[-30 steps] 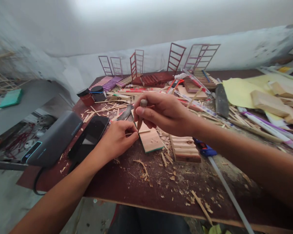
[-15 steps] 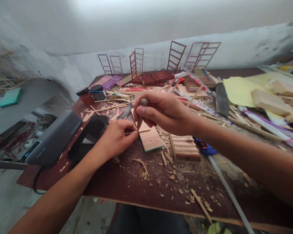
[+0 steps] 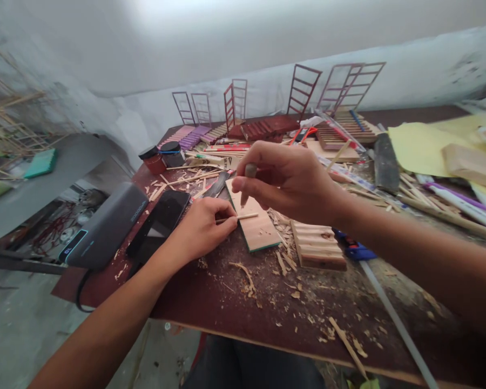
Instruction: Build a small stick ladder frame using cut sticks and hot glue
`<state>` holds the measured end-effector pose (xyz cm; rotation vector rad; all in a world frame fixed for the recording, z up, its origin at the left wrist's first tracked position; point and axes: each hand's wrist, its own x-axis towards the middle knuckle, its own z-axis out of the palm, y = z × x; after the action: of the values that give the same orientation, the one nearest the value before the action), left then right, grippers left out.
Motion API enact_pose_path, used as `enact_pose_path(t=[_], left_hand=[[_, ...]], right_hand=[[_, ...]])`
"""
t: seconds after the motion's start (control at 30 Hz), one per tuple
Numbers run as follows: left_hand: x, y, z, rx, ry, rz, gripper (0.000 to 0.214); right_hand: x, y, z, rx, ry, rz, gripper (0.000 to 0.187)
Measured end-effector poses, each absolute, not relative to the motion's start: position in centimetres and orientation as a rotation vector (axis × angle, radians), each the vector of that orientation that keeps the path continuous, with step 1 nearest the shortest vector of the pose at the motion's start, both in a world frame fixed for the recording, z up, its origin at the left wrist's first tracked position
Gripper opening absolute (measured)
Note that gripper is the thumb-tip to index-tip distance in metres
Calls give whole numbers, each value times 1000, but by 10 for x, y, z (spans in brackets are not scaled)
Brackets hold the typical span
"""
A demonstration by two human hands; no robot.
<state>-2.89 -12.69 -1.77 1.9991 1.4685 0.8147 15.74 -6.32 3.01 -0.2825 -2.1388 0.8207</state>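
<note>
My left hand (image 3: 211, 222) is closed in a pinch on a thin wooden stick (image 3: 248, 216). The stick's free end lies across a small flat wooden board (image 3: 263, 233) with a green lower edge. Above the board, my right hand (image 3: 285, 178) is closed round a slim pointed tool with a rounded butt (image 3: 250, 170); its exact kind is unclear. The tool's narrow end points down towards the stick, apparently a little above it. Right of the board sits a grooved wooden block (image 3: 318, 246).
A phone (image 3: 160, 221) and a dark power bank (image 3: 105, 227) lie left. Small jars (image 3: 153, 160) stand behind. A blue-handled tool (image 3: 358, 251), shavings and loose sticks surround the board. Small ladder-like frames (image 3: 303, 89) stand along the wall, near a dark stone-like block (image 3: 386, 162).
My right hand has lifted the pointed tool slightly away from my left fingertips. The left hand keeps its pinch on the stick. The whole view has shifted a little.
</note>
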Motion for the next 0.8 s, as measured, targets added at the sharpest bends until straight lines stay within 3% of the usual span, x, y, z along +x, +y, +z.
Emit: enact_pose_path(t=[0.33,0.8], left_hand=[[-28,-127,-16,2009,1503,794,15],[-30,-126,-19,2047,1504,752,17]], right_hand=[[150,-72,25,-324,-1932,901,39],[144,-75,21,-336,-1936,967,43]])
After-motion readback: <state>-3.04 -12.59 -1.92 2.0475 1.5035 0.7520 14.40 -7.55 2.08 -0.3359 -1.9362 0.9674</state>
